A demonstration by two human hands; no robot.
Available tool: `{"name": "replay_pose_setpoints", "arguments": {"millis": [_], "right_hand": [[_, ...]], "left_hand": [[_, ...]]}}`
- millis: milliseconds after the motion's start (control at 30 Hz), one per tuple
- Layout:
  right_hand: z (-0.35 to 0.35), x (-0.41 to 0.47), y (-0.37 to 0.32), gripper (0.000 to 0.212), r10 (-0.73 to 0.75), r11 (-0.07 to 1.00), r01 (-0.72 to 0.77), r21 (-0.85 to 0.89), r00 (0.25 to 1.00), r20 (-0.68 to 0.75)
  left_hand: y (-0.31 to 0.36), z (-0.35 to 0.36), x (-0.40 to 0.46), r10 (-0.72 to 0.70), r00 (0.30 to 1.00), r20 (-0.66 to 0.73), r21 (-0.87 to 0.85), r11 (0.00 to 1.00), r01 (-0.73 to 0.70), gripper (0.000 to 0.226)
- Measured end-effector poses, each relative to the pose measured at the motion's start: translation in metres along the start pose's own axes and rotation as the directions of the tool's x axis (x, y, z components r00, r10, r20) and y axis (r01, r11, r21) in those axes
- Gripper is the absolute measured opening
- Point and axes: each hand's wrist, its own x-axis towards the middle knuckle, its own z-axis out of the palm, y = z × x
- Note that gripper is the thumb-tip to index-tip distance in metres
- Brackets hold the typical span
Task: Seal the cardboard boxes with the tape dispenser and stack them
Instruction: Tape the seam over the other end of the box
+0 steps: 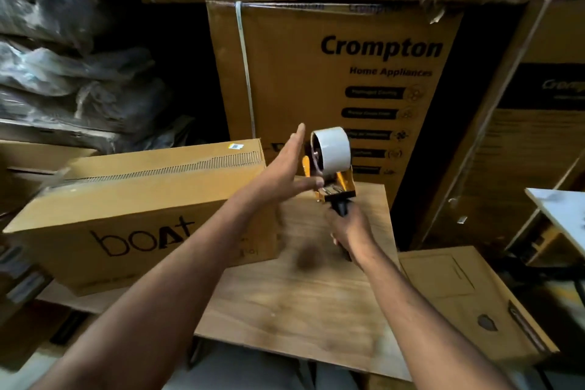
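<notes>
A tall brown cardboard carton printed "Crompton" (332, 79) stands behind the wooden worktop (304, 301). A long brown cardboard box marked "boAt" (126, 209) lies on the worktop's left side. The yellow-and-black tape dispenser with a white tape roll (330, 165) is held upright above the worktop; the right hand (349, 228) grips its black handle. The left hand (286, 165), fingers straight and spread, touches the dispenser's frame with its thumb.
</notes>
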Motion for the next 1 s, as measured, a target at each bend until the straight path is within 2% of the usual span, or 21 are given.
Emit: {"name": "replay_pose_setpoints", "arguments": {"millis": [133,233,333,367,400,433,467,500,533,567,600,633,700,800,867,967,1000], "right_hand": [[0.008,-0.004,-0.042,0.005,-0.03,0.998,0.022,0.054,0.989,0.145],[0.014,0.003,-0.058,0.011,-0.087,0.996,0.088,-0.003,0.987,0.133],[0.024,0.012,-0.067,0.007,-0.042,0.998,0.033,0.052,0.985,0.166],[0.027,0.015,-0.071,0.006,-0.039,0.996,0.026,0.081,0.985,0.168],[0.031,0.019,-0.077,0.007,-0.05,0.994,0.033,0.102,0.985,0.167],[0.034,0.024,-0.081,0.008,-0.064,0.99,0.042,0.133,0.984,0.166],[0.036,0.028,-0.086,0.009,-0.076,0.984,0.048,0.169,0.983,0.165],[0.038,0.034,-0.089,0.011,-0.089,0.977,0.053,0.205,0.982,0.167],[0.04,0.037,-0.094,0.014,-0.097,0.971,0.055,0.232,0.98,0.173],[0.043,0.042,-0.097,0.016,-0.105,0.966,0.056,0.254,0.977,0.183],[0.045,0.046,-0.101,0.015,-0.111,0.963,0.056,0.265,0.974,0.196],[0.049,0.051,-0.103,0.013,-0.112,0.96,0.051,0.274,0.971,0.211],[0.055,0.059,-0.108,0.011,-0.105,0.96,0.036,0.279,0.966,0.237],[0.065,0.073,-0.114,0.012,-0.094,0.962,0.025,0.272,0.965,0.244],[0.072,0.082,-0.118,0.012,-0.092,0.963,0.027,0.27,0.968,0.233],[0.082,0.094,-0.122,0.01,-0.076,0.963,0.018,0.269,0.976,0.206],[0.086,0.097,-0.123,0.01,-0.069,0.964,0.014,0.265,0.978,0.199]], "left_hand": [[0.001,-0.018,0.032,0.071,0.976,-0.208,0.001,0.997,-0.072,0.097],[-0.015,-0.021,0.035,0.081,0.964,-0.254,-0.012,0.996,-0.087,0.102],[-0.038,-0.035,0.046,0.08,0.948,-0.307,0.134,0.99,-0.04,0.112],[-0.048,-0.039,0.051,0.014,0.925,-0.379,0.132,0.991,0.039,0.113],[-0.055,-0.042,0.055,-0.1,0.88,-0.465,0.021,0.992,0.123,0.111],[-0.06,-0.045,0.058,-0.263,0.815,-0.517,-0.187,0.963,0.192,0.111],[-0.064,-0.048,0.06,-0.447,0.758,-0.475,-0.42,0.872,0.252,0.108],[-0.069,-0.051,0.063,-0.599,0.729,-0.332,-0.614,0.723,0.316,0.104],[-0.075,-0.055,0.065,-0.679,0.726,-0.105,-0.758,0.528,0.384,0.093],[-0.083,-0.06,0.069,-0.657,0.743,0.129,-0.856,0.305,0.418,0.076],[-0.09,-0.065,0.071,-0.577,0.758,0.304,-0.891,0.11,0.441,0.058],[-0.099,-0.07,0.074,-0.503,0.766,0.4,-0.892,-0.024,0.451,0.043],[-0.114,-0.076,0.083,-0.452,0.767,0.456,-0.884,-0.13,0.449,0.032],[-0.132,-0.085,0.095,-0.423,0.736,0.529,-0.846,-0.2,0.494,0.035],[-0.145,-0.092,0.105,-0.41,0.724,0.555,-0.83,-0.208,0.518,0.035],[-0.163,-0.1,0.119,-0.37,0.728,0.577,-0.816,-0.224,0.533,0.059],[-0.168,-0.102,0.123,-0.344,0.731,0.59,-0.806,-0.202,0.556,0.065]]}}
